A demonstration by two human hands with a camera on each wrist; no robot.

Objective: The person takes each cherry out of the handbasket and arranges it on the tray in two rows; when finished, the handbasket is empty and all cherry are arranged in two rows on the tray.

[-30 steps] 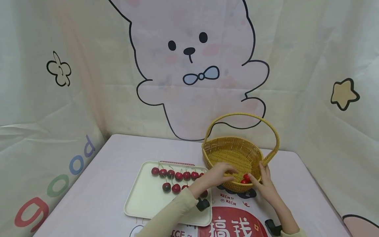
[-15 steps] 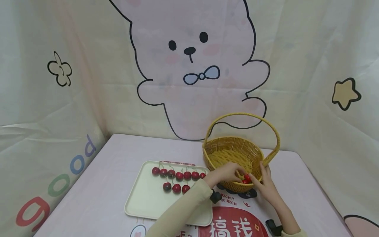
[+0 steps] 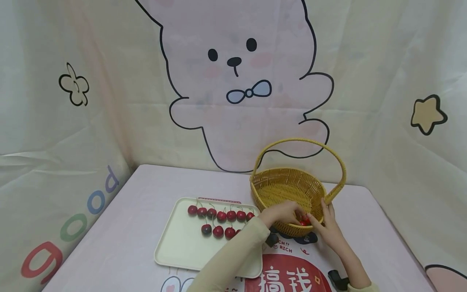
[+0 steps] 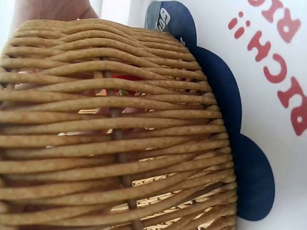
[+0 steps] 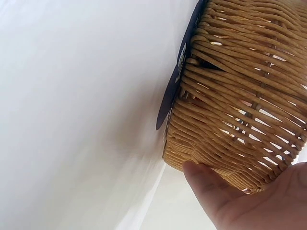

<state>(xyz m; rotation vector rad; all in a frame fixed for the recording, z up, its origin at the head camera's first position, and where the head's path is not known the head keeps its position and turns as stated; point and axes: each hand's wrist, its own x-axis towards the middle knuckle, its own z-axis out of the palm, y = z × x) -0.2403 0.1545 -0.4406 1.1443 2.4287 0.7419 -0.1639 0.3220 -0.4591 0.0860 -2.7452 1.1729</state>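
Note:
A yellow wicker basket [image 3: 288, 231] with a tall arched handle stands at the back right. Inside its near right part lie small red fruits [image 3: 305, 222], mostly covered by fingers; their kind is not clear. My left hand [image 3: 286, 211] reaches over the near rim, thumb and fingers curled about the red fruit. In the left wrist view, the basket's weave [image 4: 115, 139] hides most of that hand, with red and a bit of green showing through. My right hand [image 3: 331, 231] grips the right rim, thumb over the edge; fingers [image 5: 204, 184] touch the outer wall in the right wrist view.
Left of the basket lies a cream tray [image 3: 175, 251] bearing two rows of dark red cherries [image 3: 218, 232] with stems. My left forearm [image 3: 233, 255] crosses its right part. A printed red design [image 3: 284, 275] lies in front of the basket. Fabric walls [image 3: 383, 142] enclose the table.
My left hand has moved right and deeper into the basket, its fingers closing about the red fruit. My right hand stays on the rim. The basket and tray look unmoved.

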